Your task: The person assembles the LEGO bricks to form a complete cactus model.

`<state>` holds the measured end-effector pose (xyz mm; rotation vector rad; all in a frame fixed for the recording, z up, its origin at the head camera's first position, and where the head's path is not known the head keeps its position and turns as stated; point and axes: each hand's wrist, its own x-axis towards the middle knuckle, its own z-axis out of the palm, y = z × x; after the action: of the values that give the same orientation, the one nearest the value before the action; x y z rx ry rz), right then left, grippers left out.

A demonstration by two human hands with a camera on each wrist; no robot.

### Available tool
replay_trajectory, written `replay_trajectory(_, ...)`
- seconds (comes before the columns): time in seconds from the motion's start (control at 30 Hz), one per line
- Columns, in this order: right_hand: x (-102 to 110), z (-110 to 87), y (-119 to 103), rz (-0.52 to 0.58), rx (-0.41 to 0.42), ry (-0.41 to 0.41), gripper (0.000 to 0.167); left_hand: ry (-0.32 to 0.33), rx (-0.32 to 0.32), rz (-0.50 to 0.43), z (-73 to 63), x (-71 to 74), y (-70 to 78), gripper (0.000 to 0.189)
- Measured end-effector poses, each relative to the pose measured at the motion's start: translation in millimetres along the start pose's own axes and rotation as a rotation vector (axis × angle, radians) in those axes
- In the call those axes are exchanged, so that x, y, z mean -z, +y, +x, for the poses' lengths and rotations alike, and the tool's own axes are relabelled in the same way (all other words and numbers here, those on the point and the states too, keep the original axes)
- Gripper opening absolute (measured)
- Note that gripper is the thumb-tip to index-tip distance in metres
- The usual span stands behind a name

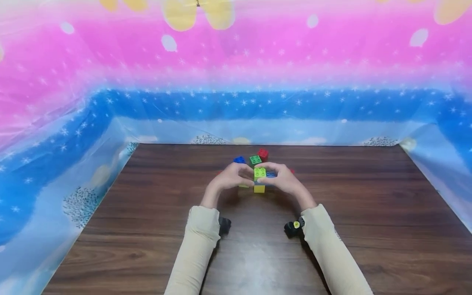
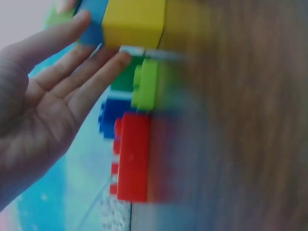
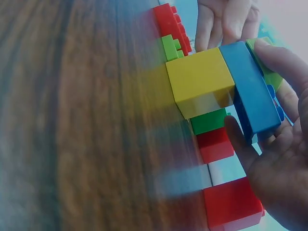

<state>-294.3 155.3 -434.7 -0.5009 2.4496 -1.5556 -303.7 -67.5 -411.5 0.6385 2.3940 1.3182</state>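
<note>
A small stack stands on the table: a yellow brick (image 1: 259, 189) at the bottom, a longer blue brick (image 3: 252, 91) in the middle and a lime green brick (image 1: 259, 173) on top. The blue brick juts out past the yellow one to the right. My right hand (image 1: 282, 179) pinches the lime green brick, thumb in front and fingers behind. At the stack's left side is my left hand (image 1: 228, 177), its fingers fairly straight and its thumb tip touching the blue brick. The far fingertips are partly hidden by the stack.
Behind the stack are a green brick (image 1: 255, 159), a red brick (image 1: 263, 154) and a blue brick (image 1: 239, 159). A long red brick (image 2: 133, 156) and a flat lime brick (image 2: 147, 84) lie to the left. Another red brick (image 3: 231, 204) is to the right. Patterned cloth (image 1: 236, 104) borders the table.
</note>
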Motion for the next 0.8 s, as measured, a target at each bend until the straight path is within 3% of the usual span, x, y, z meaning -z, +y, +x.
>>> replay_trajectory(0.1, -2.3, 0.2, -2.4, 0.01, -0.005, -0.015, 0.05, 0.067, 0.014, -0.019, -8.1, 15.2, -7.3, 0.038)
replay_trajectory(0.27, -4.7, -0.9, 0.7, 0.021, -0.013, -0.013, 0.05, 0.255, 0.058, -0.093, -20.9, 36.2, -19.6, 0.037)
replay_trajectory(0.37, -5.0, -1.4, 1.7, 0.029, -0.015, -0.006, 0.05, 0.306, 0.089, -0.094, -25.0, 43.2, -24.4, 0.041)
replay_trajectory(0.53, -4.7, 0.2, 2.0, 0.024, -0.024, 0.002, 0.05, 0.298, 0.136, -0.07, -25.4, 46.0, -30.2, 0.047)
replay_trajectory(0.8, -2.8, 2.9, 1.9, 0.031, -0.014, 0.005, 0.05, 0.239, 0.176, -0.128, -24.4, 48.4, -41.8, 0.052)
